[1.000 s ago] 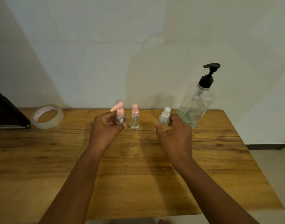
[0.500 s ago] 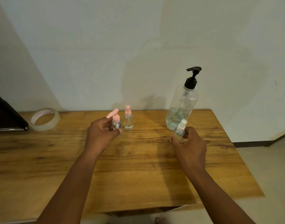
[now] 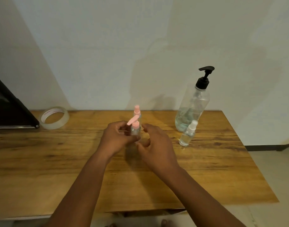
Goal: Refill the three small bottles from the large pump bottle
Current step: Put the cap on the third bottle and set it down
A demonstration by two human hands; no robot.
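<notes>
My left hand (image 3: 118, 138) grips a small clear bottle with a pink pump top (image 3: 135, 128), lifted a little above the wooden table (image 3: 58, 161). My right hand (image 3: 154, 145) hovers just right of that bottle, fingers curled and apart, holding nothing. Right behind it stands a second small bottle with a pink spray cap (image 3: 137, 111). A third small bottle with a white cap (image 3: 188, 134) stands to the right, in front of the large clear pump bottle with a black pump (image 3: 193, 102), which holds liquid in its lower part.
A roll of clear tape (image 3: 54, 117) lies at the back left of the table, beside a dark object (image 3: 8, 110) at the left edge. A white wall runs behind the table. The table's right edge drops to a tiled floor.
My right hand let go of the white-capped bottle beside the large pump bottle and moved left to the pink pump bottle. My left hand drew that bottle nearer and lifted it.
</notes>
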